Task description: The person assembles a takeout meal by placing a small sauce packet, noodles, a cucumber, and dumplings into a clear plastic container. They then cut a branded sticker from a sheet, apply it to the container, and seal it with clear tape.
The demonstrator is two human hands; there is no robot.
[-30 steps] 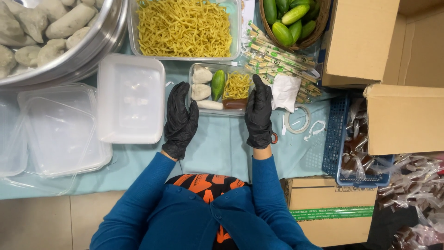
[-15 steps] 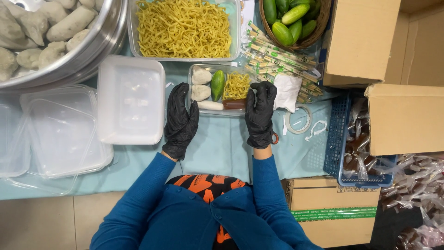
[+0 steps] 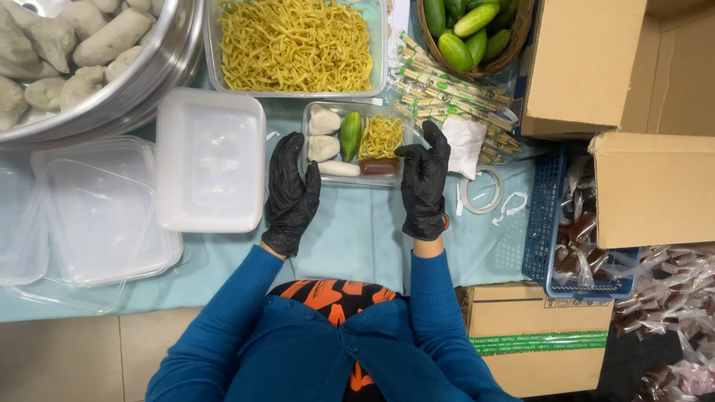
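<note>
A small clear food box (image 3: 406, 128) sits on the teal table cover in front of me. It holds pale dumplings, a small cucumber, yellow noodles and a brown sauce packet. My left hand (image 3: 292, 193), in a black glove, rests on the table at the box's left edge with fingers apart. My right hand (image 3: 424, 182), also gloved, hovers at the box's right edge with fingers curled and nothing in it.
A stack of clear boxes (image 3: 211, 160) and lids (image 3: 97, 212) lies left. Behind are a steel bowl of dumplings (image 3: 67, 45), a noodle tub (image 3: 294, 45), a cucumber basket (image 3: 469, 33), wrapped chopsticks (image 3: 447, 89). Right: a tape roll (image 3: 482, 191), cardboard boxes (image 3: 655, 186), a blue crate (image 3: 555, 223).
My right hand has drawn back from over the box's right end toward me, uncovering the noodles and sauce packet. My left hand has barely moved.
</note>
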